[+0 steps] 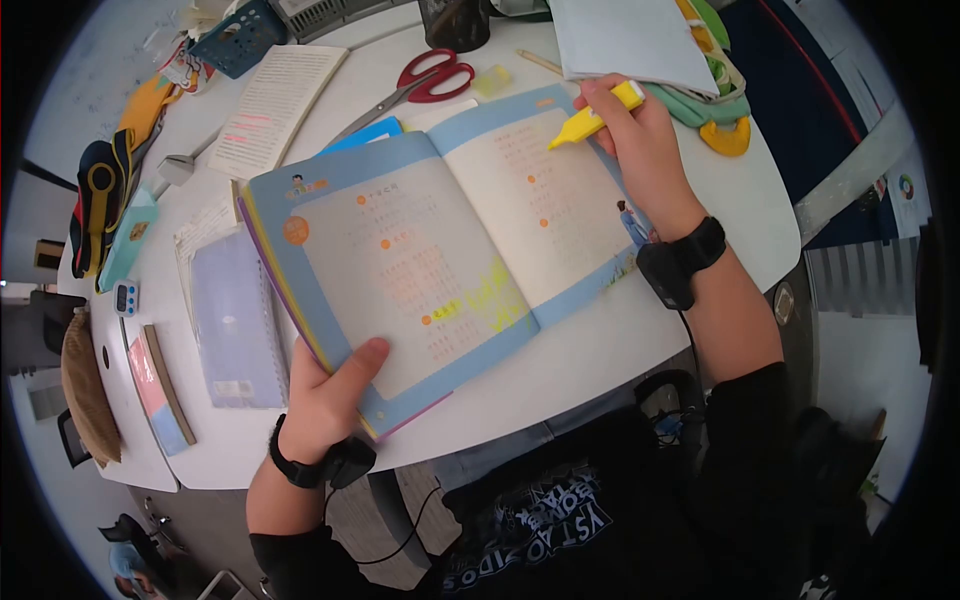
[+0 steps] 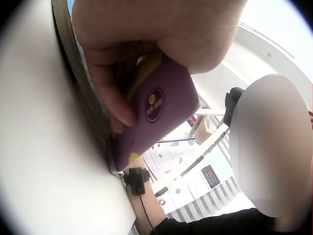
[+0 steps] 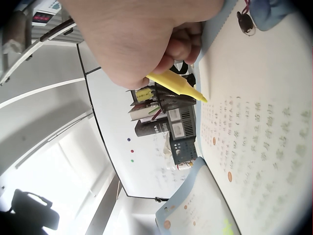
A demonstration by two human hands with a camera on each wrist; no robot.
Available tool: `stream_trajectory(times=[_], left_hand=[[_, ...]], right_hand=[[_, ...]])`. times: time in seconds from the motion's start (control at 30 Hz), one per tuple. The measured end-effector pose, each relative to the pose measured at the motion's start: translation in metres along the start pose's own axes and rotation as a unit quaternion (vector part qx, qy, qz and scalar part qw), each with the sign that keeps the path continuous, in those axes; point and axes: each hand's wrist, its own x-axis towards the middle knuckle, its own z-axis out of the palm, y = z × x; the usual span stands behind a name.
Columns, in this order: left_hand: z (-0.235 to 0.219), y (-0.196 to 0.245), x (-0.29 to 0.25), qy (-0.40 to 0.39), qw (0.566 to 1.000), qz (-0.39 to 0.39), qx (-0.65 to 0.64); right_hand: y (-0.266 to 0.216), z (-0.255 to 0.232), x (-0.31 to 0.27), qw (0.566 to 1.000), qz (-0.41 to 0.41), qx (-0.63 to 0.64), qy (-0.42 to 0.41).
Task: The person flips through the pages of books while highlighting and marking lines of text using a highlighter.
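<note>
An open book (image 1: pixel 480 230) with blue page borders is held tilted over the white table. My left hand (image 1: pixel 325 395) grips its lower left edge, the thumb lying on the left page. In the left wrist view, fingers curl behind the book's purple cover (image 2: pixel 171 95). Between the thumb and fingers of my right hand (image 1: pixel 645 150) is a yellow highlighter (image 1: pixel 600 114), its tip pointing at the upper part of the right page. The right wrist view shows the highlighter (image 3: pixel 176 84) uncapped, tip close to the page edge. Yellow marks (image 1: pixel 490 300) cover part of the left page.
Behind the book lie red-handled scissors (image 1: pixel 425 82), a printed booklet (image 1: pixel 280 105) and a black pen holder (image 1: pixel 453 25). A spiral notebook (image 1: pixel 238 315) sits to the left, near a small timer (image 1: pixel 125 297). White papers (image 1: pixel 630 45) rest at the back right beside a green pouch (image 1: pixel 700 108).
</note>
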Motion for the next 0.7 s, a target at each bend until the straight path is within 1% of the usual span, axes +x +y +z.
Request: stream_trajectory(times=[0.13,0.2,0.23,0.3,0.4,0.47,0.53,0.57,0.63,0.7], left_hand=[[0.003,0.000,0.001,0.022,0.999,0.020,-0.014],[0.001,-0.004,0.001,0.024,0.999,0.025,-0.003],[-0.001,-0.004,0.001,0.030,0.999,0.028,0.002],[0.000,-0.004,-0.001,0.027,0.999,0.035,0.007],[0.000,-0.005,0.002,0.025,0.999,0.040,0.000],[0.002,-0.006,0.000,0.024,0.999,0.032,-0.004],[0.005,-0.001,0.002,0.051,0.999,0.011,-0.003],[0.003,-0.002,0.002,0.050,0.999,0.013,0.000],[-0.003,-0.004,0.001,0.016,1.000,0.024,-0.002],[-0.003,-0.002,0.001,0.019,1.000,0.023,0.000]], right_hand=[[0.010,-0.002,0.003,1.000,-0.011,0.004,0.009],[0.016,-0.004,0.006,0.998,-0.036,-0.055,-0.001],[0.019,-0.004,0.007,0.998,-0.041,-0.052,0.005],[0.023,-0.001,0.010,0.985,-0.141,-0.073,0.063],[0.002,-0.002,0.003,0.983,-0.152,-0.071,0.069],[0.001,-0.001,0.002,0.987,-0.135,-0.054,0.064],[0.003,-0.001,0.002,0.990,-0.122,-0.032,0.067],[0.005,-0.001,0.003,0.989,-0.131,-0.021,0.061],[0.004,-0.001,0.004,0.988,-0.145,-0.010,0.056],[0.000,0.000,0.004,0.991,-0.118,0.032,0.062]])
